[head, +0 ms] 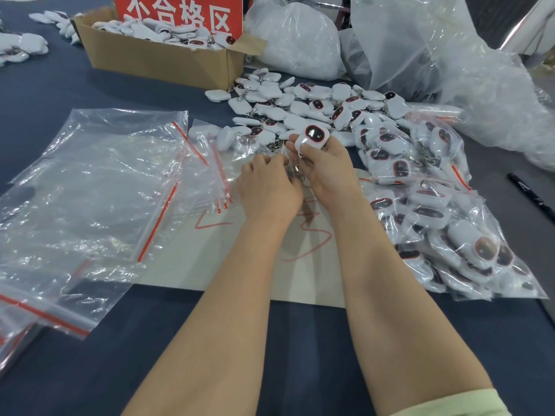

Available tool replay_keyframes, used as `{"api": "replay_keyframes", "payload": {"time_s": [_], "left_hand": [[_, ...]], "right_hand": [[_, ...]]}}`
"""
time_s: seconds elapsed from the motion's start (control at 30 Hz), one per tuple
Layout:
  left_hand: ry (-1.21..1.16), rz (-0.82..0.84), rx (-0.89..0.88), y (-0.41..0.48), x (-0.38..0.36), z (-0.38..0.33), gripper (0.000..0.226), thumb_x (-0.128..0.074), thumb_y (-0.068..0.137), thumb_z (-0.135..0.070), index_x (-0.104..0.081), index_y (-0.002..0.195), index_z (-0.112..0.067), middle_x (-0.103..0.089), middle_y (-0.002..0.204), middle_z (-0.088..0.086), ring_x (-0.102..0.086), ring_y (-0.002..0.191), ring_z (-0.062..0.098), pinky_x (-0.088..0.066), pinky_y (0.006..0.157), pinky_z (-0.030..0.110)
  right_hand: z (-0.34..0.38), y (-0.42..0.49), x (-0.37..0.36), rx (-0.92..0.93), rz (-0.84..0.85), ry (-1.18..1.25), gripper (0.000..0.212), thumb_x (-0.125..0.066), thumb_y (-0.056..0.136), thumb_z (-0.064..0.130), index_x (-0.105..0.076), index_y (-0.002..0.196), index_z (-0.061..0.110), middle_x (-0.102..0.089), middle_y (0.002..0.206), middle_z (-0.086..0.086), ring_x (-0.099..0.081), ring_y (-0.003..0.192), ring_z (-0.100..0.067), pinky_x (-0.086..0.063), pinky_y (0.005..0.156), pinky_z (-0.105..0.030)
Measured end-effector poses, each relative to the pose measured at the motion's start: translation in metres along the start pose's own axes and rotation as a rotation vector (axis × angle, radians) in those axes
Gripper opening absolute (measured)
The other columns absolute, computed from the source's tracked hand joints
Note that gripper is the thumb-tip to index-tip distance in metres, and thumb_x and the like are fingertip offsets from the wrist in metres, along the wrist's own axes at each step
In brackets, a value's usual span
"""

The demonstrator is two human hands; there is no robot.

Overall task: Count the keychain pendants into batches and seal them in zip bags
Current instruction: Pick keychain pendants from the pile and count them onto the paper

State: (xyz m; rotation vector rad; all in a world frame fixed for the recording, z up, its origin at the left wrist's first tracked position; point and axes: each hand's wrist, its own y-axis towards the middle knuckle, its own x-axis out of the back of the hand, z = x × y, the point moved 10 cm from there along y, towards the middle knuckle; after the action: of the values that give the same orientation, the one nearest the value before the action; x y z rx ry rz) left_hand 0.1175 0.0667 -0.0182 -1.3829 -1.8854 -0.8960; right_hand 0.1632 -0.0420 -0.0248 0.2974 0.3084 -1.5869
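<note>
Our right hand (327, 172) is gripping a white pendant (312, 138) by its lower edge. Thumb and fingers are curling round it, and its dark, red-rimmed face is pointing up. Its metal clasp (297, 169) is dangling between our two hands. Our left hand (267, 190) is sitting just at nine o'clock of the right, with its fingers curling in toward some clear plastic by the clasp. We are not able to tell whether it is actually pinching anything.

The held pendant is hovering at twelve o'clock of our hands, at the near edge of the loose pile of pendants (315, 106), which is spreading from twelve toward one o'clock. Filled zip bags (450, 229) are lying heaped from two to four o'clock. Small zip bags (210, 175) are lying just at nine o'clock, and beyond them large empty zip bags (105, 181) are overlapping out to the edge. Our wrists are resting over a paper sheet (240, 265) with red scrawl on it.

A cardboard box (156, 61) holding more pendants is sitting at eleven o'clock with a red sign (180, 13) at its far side. A black marker (531, 196) is lying far out at three o'clock on the dark table (90, 370).
</note>
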Motion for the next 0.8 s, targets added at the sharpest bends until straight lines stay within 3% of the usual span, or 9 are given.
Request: {"api": "replay_keyframes", "payload": {"time_s": [0.1,0.27,0.5,0.67,0.8], "left_hand": [[0.008,-0.006,0.006,0.0,0.001,0.0,0.037,-0.05,0.09,-0.027,-0.053,0.126,-0.021,-0.047,0.132,0.009,-0.039,0.122,0.032,-0.034,0.097,0.037],[0.045,-0.033,0.025,-0.003,0.003,0.0,0.036,-0.05,0.091,-0.027,-0.052,0.126,-0.019,-0.046,0.131,0.009,-0.039,0.122,0.032,-0.033,0.097,0.038],[0.107,-0.038,0.055,-0.003,0.004,0.003,0.038,-0.054,0.089,-0.032,-0.051,0.125,-0.023,-0.046,0.131,0.006,-0.039,0.122,0.03,-0.029,0.098,0.038],[0.044,-0.017,0.05,-0.002,0.001,0.002,0.037,-0.051,0.089,-0.029,-0.051,0.125,-0.021,-0.048,0.129,0.008,-0.042,0.121,0.032,-0.031,0.096,0.04],[0.014,-0.018,0.054,-0.001,0.001,0.002,0.034,-0.049,0.09,-0.029,-0.053,0.123,-0.021,-0.049,0.127,0.008,-0.044,0.119,0.033,-0.032,0.095,0.04]], "right_hand": [[0.001,0.0,0.002,0.012,-0.002,-0.036,0.027,-0.044,0.093,-0.013,-0.052,0.117,-0.004,-0.063,0.1,-0.013,-0.063,0.087,-0.019,-0.054,0.084,-0.027],[0.013,0.001,0.003,0.069,-0.022,-0.005,0.023,-0.045,0.094,-0.012,-0.052,0.101,0.008,-0.064,0.093,-0.007,-0.064,0.086,-0.018,-0.053,0.079,-0.025],[0.021,0.003,0.001,0.096,-0.045,0.034,0.022,-0.045,0.093,-0.011,-0.051,0.104,0.007,-0.064,0.096,-0.009,-0.066,0.084,-0.015,-0.055,0.075,-0.021],[0.014,0.0,-0.001,0.054,-0.02,0.047,0.018,-0.046,0.094,-0.01,-0.052,0.104,0.005,-0.064,0.092,-0.011,-0.064,0.082,-0.019,-0.054,0.08,-0.028],[0.006,-0.003,-0.002,-0.005,-0.016,0.054,0.006,-0.048,0.098,0.001,-0.052,0.099,0.003,-0.064,0.085,-0.013,-0.06,0.068,-0.018,-0.053,0.066,-0.026]]}}
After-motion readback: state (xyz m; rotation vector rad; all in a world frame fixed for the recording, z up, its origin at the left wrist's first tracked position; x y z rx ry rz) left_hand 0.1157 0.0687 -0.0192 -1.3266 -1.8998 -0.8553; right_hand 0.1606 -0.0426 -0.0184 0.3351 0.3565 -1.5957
